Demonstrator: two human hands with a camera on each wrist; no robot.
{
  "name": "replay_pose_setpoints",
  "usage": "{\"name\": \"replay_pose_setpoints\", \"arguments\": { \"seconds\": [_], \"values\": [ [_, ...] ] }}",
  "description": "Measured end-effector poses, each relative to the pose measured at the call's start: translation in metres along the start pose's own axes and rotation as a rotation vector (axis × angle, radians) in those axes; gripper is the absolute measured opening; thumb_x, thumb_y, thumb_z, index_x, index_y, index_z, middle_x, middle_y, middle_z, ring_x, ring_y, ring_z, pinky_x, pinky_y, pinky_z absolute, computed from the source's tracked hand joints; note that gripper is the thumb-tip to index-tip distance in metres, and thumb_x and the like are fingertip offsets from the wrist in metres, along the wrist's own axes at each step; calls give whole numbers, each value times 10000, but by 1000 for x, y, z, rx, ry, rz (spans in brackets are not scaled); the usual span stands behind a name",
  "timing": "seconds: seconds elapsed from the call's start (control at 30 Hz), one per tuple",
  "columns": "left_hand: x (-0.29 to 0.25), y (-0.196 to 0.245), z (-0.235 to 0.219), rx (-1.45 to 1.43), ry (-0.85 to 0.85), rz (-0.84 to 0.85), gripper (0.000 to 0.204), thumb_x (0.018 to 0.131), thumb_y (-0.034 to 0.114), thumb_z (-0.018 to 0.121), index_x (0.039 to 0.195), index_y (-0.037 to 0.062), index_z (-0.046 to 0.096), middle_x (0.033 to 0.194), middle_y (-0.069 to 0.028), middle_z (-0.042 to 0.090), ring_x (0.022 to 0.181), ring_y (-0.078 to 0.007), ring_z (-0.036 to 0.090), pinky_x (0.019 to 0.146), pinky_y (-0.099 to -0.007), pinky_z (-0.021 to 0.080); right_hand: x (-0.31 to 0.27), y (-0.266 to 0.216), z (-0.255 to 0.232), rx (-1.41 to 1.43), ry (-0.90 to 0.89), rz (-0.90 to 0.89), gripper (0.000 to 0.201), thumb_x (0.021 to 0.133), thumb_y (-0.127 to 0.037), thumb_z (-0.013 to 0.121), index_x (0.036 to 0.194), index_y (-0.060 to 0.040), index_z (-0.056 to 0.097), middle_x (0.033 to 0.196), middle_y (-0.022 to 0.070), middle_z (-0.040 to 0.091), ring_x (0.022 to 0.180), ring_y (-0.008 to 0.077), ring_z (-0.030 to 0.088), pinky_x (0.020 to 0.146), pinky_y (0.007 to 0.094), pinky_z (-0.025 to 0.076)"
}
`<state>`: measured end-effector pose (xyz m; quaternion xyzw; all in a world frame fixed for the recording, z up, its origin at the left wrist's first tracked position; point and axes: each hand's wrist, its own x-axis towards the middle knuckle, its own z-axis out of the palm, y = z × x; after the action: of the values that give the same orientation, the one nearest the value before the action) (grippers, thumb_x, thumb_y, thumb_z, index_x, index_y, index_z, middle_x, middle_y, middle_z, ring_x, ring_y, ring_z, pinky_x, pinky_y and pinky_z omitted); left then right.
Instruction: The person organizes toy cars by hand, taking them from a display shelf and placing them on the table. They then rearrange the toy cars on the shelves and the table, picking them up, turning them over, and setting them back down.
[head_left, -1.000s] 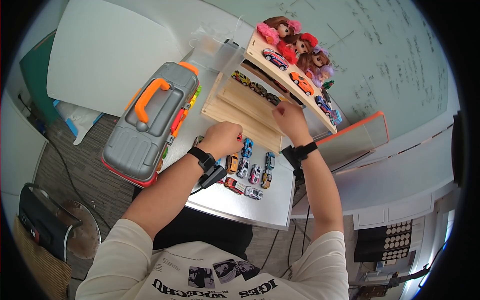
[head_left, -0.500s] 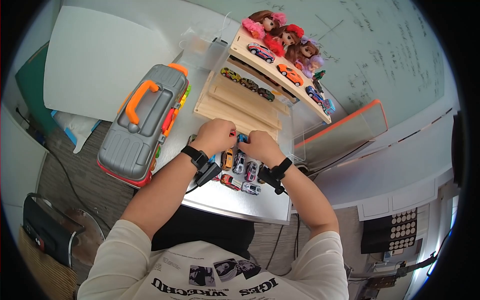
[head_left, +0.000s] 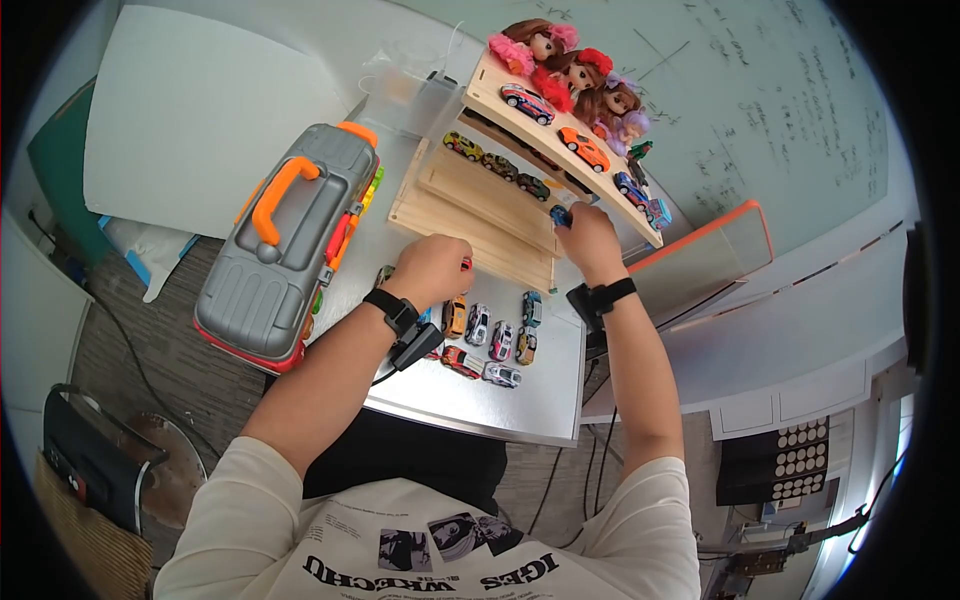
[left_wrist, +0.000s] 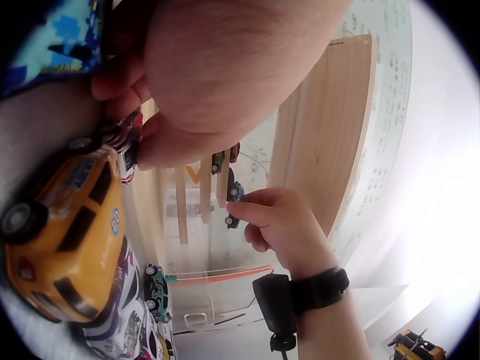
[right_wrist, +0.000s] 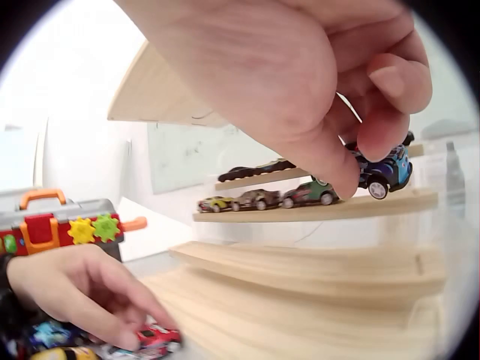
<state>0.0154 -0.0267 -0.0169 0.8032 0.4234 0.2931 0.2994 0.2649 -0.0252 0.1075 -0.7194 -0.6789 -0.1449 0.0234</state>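
Observation:
My right hand (head_left: 592,245) pinches a blue toy car (right_wrist: 388,171) between thumb and fingers. It holds the car at the right end of a wooden shelf step, where a yellow car (right_wrist: 215,204), a brown camouflage car and a green car (right_wrist: 309,193) stand in a row. Down on the metal table, my left hand (head_left: 432,270) grips a red toy car (right_wrist: 159,339) at the front of the wooden rack (head_left: 480,230). Beside that hand are an orange-yellow car (head_left: 454,318) and several other toy cars; its palm hides part of the red one.
A grey toolbox (head_left: 300,230) with an orange handle stands on the left. On the rack's top board (head_left: 545,125) are several cars and dolls (head_left: 575,75). An orange-edged clear panel (head_left: 700,250) stands at the right, and a clear plastic box (head_left: 405,100) sits behind.
My right hand went from the shelf down to the table cars, took the blue car, and carried it up to the shelf's right end. My left hand stayed at the red car.

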Motion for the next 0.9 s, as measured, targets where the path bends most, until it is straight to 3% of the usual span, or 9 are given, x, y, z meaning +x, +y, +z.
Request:
{"name": "replay_pose_setpoints", "arguments": {
  "seconds": [0.23,0.4,0.43,0.5,0.53,0.9],
  "values": [
    [1,1,-3,0,-24,-15,231,792,254,724,960,108,781,925,-152,746,907,-363,710,810,-465,575,34,22,18,-204,18,-25,307,909,-64,606,1199,19,666,1203,248,690,1095,430,678,906,489,580],
    [0,-1,1,10,12,6,228,794,254,723,958,108,783,927,-153,748,912,-357,714,813,-466,577,51,26,27,-311,-12,-49,378,950,-101,580,1313,0,622,1361,229,630,1276,393,599,1090,470,477],
    [1,0,1,14,10,0,226,795,253,722,957,107,783,927,-153,748,913,-356,715,813,-465,577,54,28,31,-311,-10,-50,378,950,-101,580,1313,0,622,1361,229,630,1276,393,599,1090,470,477],
    [0,1,0,5,19,5,207,793,231,708,929,91,776,909,-164,744,907,-369,714,810,-475,575,57,35,41,-314,253,-165,226,861,-105,707,1060,-8,753,1115,220,728,1107,396,682,976,465,545],
    [-1,1,-1,-5,26,10,189,791,210,694,902,76,768,891,-174,739,901,-382,713,808,-484,574,58,40,44,-314,253,-166,226,861,-105,707,1060,-8,753,1115,220,728,1107,396,682,976,465,545],
    [0,2,-2,-14,32,22,185,784,194,685,884,56,759,878,-190,737,888,-387,716,802,-490,575,56,31,23,-248,-33,-189,274,832,-182,781,1074,-54,756,1023,169,749,996,356,715,885,450,564]
  ]
}}
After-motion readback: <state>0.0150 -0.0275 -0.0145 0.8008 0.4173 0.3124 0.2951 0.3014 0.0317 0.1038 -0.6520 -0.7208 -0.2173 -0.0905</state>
